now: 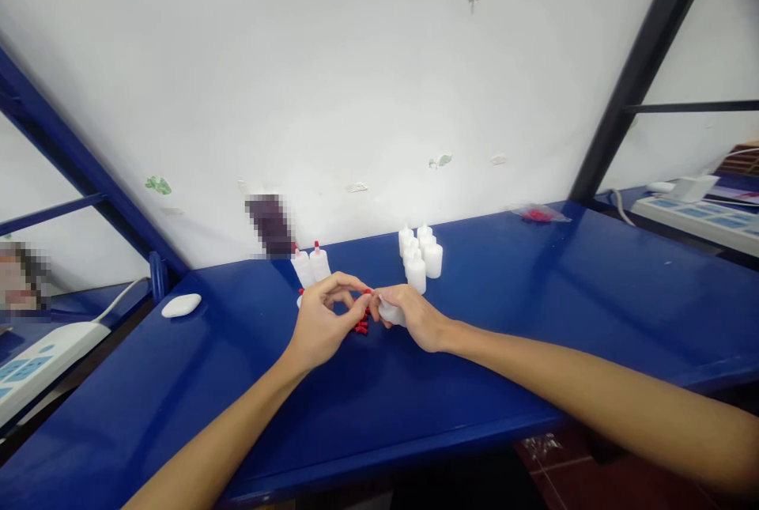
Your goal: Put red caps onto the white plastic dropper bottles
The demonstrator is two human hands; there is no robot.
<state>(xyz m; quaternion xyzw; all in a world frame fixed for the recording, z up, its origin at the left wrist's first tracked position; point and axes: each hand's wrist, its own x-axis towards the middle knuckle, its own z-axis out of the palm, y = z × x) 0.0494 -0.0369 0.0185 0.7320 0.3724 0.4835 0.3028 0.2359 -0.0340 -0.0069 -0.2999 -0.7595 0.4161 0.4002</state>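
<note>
My right hand [412, 316] is wrapped round a small white squeeze bottle [391, 312], which lies tilted in the fingers. My left hand [323, 320] meets it from the left, its thumb and forefinger closed on a small red cap [368, 291]. Fingers hide the bottle's tip, so I cannot tell whether the cap touches it. Just below and behind the fingertips, loose red caps [361, 326] lie on the blue table [379, 415]. Beyond my left hand stand white bottles with red caps [320, 265], partly covered by it.
Several white bottles without red caps [417, 277] stand grouped behind my right hand. A plastic bag with red pieces [537, 215] lies at the back right. A white rounded object [181, 305] rests at the left. Power strips [35, 360] flank the table, and a wall rises behind.
</note>
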